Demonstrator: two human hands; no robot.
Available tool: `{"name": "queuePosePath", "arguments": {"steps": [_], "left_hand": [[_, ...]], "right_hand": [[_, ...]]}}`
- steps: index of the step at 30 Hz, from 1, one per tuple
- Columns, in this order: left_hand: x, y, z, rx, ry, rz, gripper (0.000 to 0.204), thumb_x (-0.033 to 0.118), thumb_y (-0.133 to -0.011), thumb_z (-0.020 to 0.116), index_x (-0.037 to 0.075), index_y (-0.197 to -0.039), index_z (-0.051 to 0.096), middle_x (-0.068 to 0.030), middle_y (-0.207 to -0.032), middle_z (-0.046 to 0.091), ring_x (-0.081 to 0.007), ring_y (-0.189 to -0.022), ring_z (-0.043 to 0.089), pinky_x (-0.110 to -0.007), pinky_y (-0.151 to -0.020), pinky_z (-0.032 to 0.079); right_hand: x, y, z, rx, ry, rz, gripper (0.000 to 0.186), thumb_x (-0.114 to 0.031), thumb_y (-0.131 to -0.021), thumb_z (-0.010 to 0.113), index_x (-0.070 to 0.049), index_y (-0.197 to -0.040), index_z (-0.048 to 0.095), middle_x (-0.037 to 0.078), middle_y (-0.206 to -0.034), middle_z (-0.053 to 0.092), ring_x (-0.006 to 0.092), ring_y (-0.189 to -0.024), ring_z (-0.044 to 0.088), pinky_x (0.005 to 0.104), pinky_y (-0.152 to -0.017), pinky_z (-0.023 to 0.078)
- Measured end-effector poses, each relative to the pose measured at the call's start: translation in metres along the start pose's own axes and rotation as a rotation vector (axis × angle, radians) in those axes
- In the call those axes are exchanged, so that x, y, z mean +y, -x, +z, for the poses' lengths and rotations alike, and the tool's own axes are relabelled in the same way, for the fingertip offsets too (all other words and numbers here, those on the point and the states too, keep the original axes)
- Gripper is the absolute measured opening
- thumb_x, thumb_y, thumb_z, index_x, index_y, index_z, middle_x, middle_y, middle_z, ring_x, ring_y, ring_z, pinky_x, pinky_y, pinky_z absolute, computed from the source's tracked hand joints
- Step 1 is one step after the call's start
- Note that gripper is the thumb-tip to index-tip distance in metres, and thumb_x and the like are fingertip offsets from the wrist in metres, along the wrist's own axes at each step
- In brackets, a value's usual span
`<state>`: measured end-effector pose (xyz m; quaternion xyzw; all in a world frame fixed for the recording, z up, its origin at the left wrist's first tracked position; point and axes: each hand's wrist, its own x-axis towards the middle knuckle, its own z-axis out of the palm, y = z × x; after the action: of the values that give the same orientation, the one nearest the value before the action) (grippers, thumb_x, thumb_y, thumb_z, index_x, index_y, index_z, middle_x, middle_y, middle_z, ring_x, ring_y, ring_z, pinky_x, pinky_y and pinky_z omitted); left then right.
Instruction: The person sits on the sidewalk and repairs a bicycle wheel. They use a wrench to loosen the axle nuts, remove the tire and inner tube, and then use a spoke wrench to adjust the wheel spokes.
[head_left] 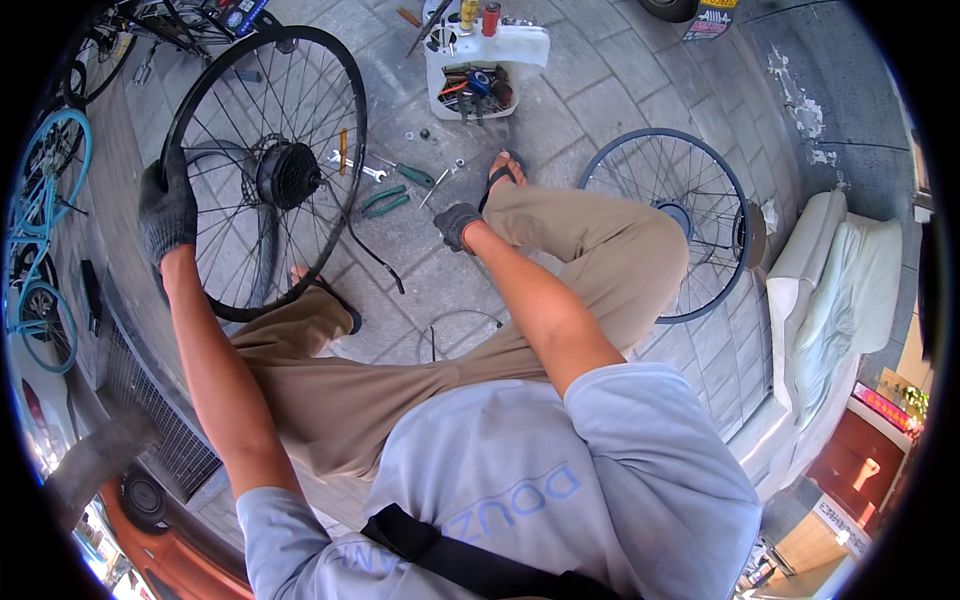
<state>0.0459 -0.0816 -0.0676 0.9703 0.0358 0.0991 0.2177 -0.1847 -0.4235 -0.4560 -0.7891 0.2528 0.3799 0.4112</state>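
Observation:
My left hand (170,210), in a dark grey work glove, is wrapped round the left side of a bicycle wheel (352,75) that stands tilted in front of me. The wheel has a black rim and a large hub with a cassette (292,176); a black cable (375,258) trails from it to the ground. My right hand (457,226), gloved alike, is near my right foot with its fingers curled; what they hold, if anything, is hidden. Close by on the paving lie green-handled pliers (385,201), a green-handled screwdriver (414,175) and a wrench (358,166).
A white toolbox (438,100) full of tools stands ahead, with a red can (491,18) on it. A second wheel (598,165) lies right of my leg, near a pale padded seat (840,290). Bicycles (45,180) line the left. A grey inner tube or tyre (268,250) shows behind the spokes.

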Motion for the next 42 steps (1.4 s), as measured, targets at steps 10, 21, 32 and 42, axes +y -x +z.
{"name": "queuePosePath", "arguments": {"steps": [10,21,32,42], "left_hand": [[0.0,0.002,0.002,-0.008,-0.002,-0.009,0.07,0.063,-0.096,0.053,0.003,-0.129,0.065,-0.0259,-0.122,0.069,-0.0409,-0.12,0.063,-0.045,-0.101,0.048],[-0.034,0.016,-0.008,-0.164,0.15,-0.159,0.062,0.057,-0.095,0.061,0.003,-0.125,0.063,-0.018,-0.1,0.071,-0.0341,-0.098,0.07,-0.042,-0.078,0.054],[0.03,0.07,-0.026,-0.182,0.633,-0.295,0.035,0.039,-0.092,0.074,0.007,-0.102,0.063,-0.0012,-0.071,0.054,-0.0162,-0.061,0.066,-0.029,-0.05,0.049],[0.034,0.063,-0.006,-0.121,0.59,-0.324,0.039,0.03,-0.099,0.066,-0.002,-0.122,0.064,-0.0044,-0.064,0.058,-0.015,-0.053,0.059,-0.029,-0.053,0.046]], "right_hand": [[-0.042,0.046,-0.049,0.045,0.494,-0.482,0.021,-0.015,-0.094,0.061,-0.003,-0.11,0.069,0.014,-0.092,0.074,0.0235,-0.078,0.074,0.0379,-0.062,0.059],[-0.08,0.067,-0.049,0.198,0.989,-0.767,0.019,-0.013,-0.091,0.061,-0.005,-0.104,0.072,0.012,-0.098,0.076,0.0265,-0.079,0.075,0.0407,-0.064,0.059],[-0.085,0.016,-0.171,0.477,0.064,-0.06,0.047,-0.035,-0.089,0.059,-0.003,-0.122,0.069,0.026,-0.127,0.065,0.0409,-0.12,0.063,0.0471,-0.101,0.05],[-0.073,-0.087,-0.275,0.636,0.322,0.066,0.047,-0.037,-0.09,0.062,-0.01,-0.128,0.068,0.019,-0.131,0.066,0.0376,-0.12,0.064,0.0458,-0.104,0.05]]}}
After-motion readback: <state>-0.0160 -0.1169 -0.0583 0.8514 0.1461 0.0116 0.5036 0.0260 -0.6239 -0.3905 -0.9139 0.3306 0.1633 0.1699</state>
